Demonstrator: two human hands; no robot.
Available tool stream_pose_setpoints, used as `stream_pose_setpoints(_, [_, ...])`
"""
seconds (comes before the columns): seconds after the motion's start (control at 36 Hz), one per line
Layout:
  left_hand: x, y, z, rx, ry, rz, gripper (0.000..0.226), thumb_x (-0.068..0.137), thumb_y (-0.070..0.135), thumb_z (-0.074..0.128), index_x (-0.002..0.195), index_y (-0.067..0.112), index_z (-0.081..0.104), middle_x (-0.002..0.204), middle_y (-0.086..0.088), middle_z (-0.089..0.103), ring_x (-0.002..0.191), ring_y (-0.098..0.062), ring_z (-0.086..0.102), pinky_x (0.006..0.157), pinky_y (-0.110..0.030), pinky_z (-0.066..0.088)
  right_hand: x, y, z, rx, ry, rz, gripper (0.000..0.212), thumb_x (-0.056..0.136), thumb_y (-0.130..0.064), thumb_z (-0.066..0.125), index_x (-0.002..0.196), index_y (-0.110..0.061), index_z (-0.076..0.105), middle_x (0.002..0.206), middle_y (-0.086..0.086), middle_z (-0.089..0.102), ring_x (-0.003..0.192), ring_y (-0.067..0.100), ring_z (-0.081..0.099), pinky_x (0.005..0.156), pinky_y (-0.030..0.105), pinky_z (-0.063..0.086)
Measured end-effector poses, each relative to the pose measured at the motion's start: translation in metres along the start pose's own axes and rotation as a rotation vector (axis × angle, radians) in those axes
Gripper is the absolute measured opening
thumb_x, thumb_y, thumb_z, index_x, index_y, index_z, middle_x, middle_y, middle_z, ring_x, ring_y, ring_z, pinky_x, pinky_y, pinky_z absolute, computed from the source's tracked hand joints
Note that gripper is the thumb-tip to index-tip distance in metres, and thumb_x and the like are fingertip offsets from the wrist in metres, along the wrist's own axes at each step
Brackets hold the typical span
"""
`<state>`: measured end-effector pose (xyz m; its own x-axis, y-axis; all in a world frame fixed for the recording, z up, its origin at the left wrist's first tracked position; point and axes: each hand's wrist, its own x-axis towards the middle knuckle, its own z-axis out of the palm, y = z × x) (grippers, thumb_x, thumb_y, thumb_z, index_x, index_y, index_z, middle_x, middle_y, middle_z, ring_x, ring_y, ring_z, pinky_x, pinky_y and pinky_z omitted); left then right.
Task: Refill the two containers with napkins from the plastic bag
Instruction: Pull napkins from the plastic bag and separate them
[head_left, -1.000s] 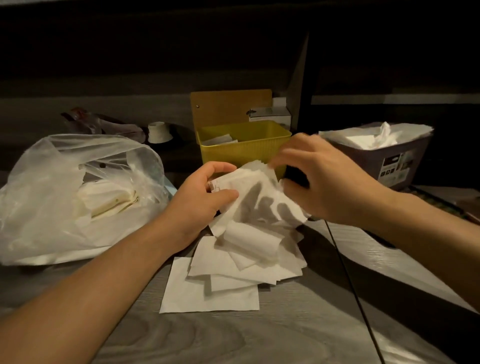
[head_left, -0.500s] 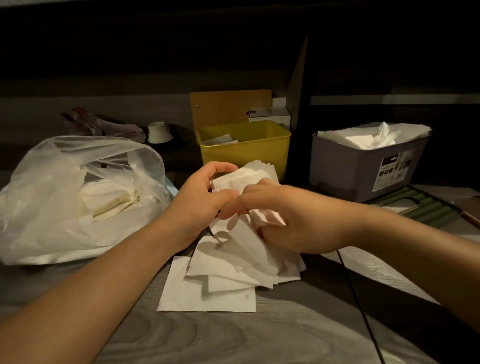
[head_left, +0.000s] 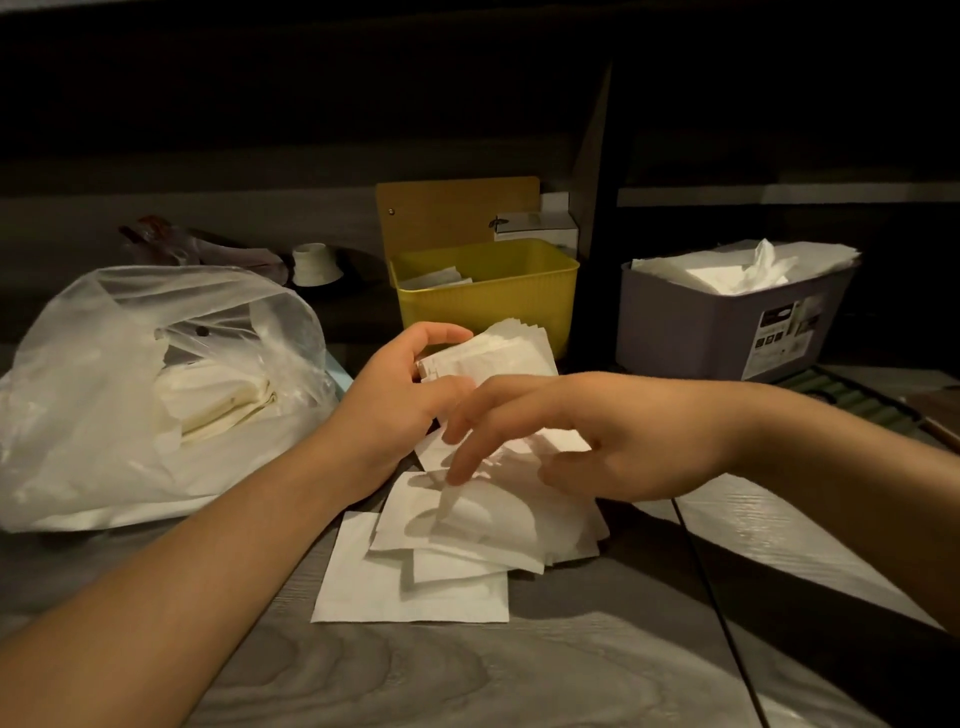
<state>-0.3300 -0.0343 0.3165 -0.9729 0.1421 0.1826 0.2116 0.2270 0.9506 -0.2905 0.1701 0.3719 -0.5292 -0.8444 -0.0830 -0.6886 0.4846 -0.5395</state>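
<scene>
My left hand (head_left: 395, 400) grips a stack of white napkins (head_left: 498, 353), held up above the table. My right hand (head_left: 597, 436) hovers just right of it with fingers spread, fingertips touching a loose napkin in the pile (head_left: 467, 535) lying on the table below. The clear plastic bag (head_left: 130, 395) with more folded napkins lies at the left. Behind the hands stands a yellow container (head_left: 519, 306) with a few napkins at its bottom. A grey container (head_left: 696, 332) at the right is heaped with napkins.
A wooden board (head_left: 457, 213) and a small white box (head_left: 540, 228) stand behind the yellow container. A small white cup (head_left: 314, 265) and a dark wrapped item (head_left: 208, 249) lie at the back left. A dark vertical divider (head_left: 597, 208) separates the two containers.
My right hand came down from above the held stack to the loose pile and has spread its fingers. The left hand kept its hold on the stack.
</scene>
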Motion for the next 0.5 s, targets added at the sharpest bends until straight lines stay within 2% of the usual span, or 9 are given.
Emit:
stream_pose_setpoints(0.06, [0.0, 0.001, 0.001, 0.001, 0.001, -0.005, 0.038, 0.095, 0.009, 0.065, 0.125, 0.032, 0.06, 0.111, 0.004, 0.069, 0.095, -0.011, 0.07, 0.077, -0.028, 0.062, 0.0, -0.003, 0.0, -0.003, -0.051, 0.018, 0.058, 0.09, 0.007, 0.051, 0.13, -0.034, 0.062, 0.141, -0.026, 0.039, 0.135, -0.012, 0.029, 0.109, 0.009, 0.029])
stream_pose_setpoints(0.08, [0.0, 0.001, 0.001, 0.003, 0.0, -0.004, 0.039, 0.095, 0.009, 0.065, 0.126, 0.031, 0.059, 0.113, 0.005, 0.068, 0.095, -0.009, 0.069, 0.076, -0.026, 0.061, 0.0, -0.004, 0.001, -0.012, -0.065, 0.024, 0.055, 0.09, 0.005, 0.052, 0.128, -0.033, 0.061, 0.14, -0.025, 0.039, 0.134, -0.011, 0.029, 0.107, 0.008, 0.029])
stream_pose_setpoints(0.19, [-0.001, 0.002, 0.001, -0.021, -0.007, -0.009, 0.038, 0.094, 0.006, 0.065, 0.125, 0.029, 0.06, 0.11, 0.001, 0.068, 0.086, -0.004, 0.07, 0.07, -0.023, 0.06, 0.002, -0.007, 0.005, -0.041, -0.06, 0.039, 0.039, 0.092, 0.0, 0.053, 0.118, -0.029, 0.059, 0.138, -0.018, 0.042, 0.132, -0.001, 0.034, 0.106, 0.021, 0.037])
stream_pose_setpoints(0.31, [-0.002, 0.003, 0.002, -0.026, -0.003, -0.012, 0.038, 0.094, 0.006, 0.066, 0.124, 0.029, 0.061, 0.111, -0.001, 0.069, 0.092, -0.012, 0.071, 0.077, -0.031, 0.062, 0.005, -0.009, 0.009, -0.022, -0.005, 0.005, 0.022, 0.093, -0.007, 0.061, 0.102, -0.028, 0.059, 0.134, -0.013, 0.048, 0.128, 0.003, 0.04, 0.096, 0.014, 0.041])
stream_pose_setpoints(0.39, [-0.003, 0.004, 0.001, -0.017, -0.002, -0.007, 0.039, 0.094, 0.006, 0.066, 0.124, 0.029, 0.061, 0.109, -0.002, 0.069, 0.092, -0.013, 0.07, 0.08, -0.033, 0.062, 0.004, -0.011, 0.005, 0.01, 0.068, -0.024, 0.015, 0.092, -0.012, 0.067, 0.094, -0.026, 0.061, 0.123, -0.01, 0.058, 0.122, 0.007, 0.051, 0.102, 0.027, 0.041])
stream_pose_setpoints(0.44, [-0.003, 0.004, 0.001, -0.025, -0.007, -0.006, 0.039, 0.094, 0.006, 0.067, 0.126, 0.028, 0.06, 0.113, 0.0, 0.068, 0.091, -0.009, 0.07, 0.079, -0.031, 0.062, 0.001, -0.012, 0.001, 0.042, 0.1, -0.035, 0.016, 0.092, -0.012, 0.068, 0.093, -0.026, 0.062, 0.114, -0.009, 0.064, 0.115, 0.012, 0.058, 0.101, 0.036, 0.044])
stream_pose_setpoints(0.5, [-0.004, 0.004, 0.001, -0.027, -0.011, -0.004, 0.039, 0.094, 0.006, 0.066, 0.127, 0.027, 0.06, 0.114, 0.001, 0.068, 0.09, -0.005, 0.069, 0.075, -0.026, 0.062, -0.001, -0.013, -0.002, 0.058, 0.09, -0.03, 0.021, 0.093, -0.008, 0.066, 0.098, -0.028, 0.064, 0.116, -0.011, 0.065, 0.117, 0.01, 0.058, 0.103, 0.038, 0.044])
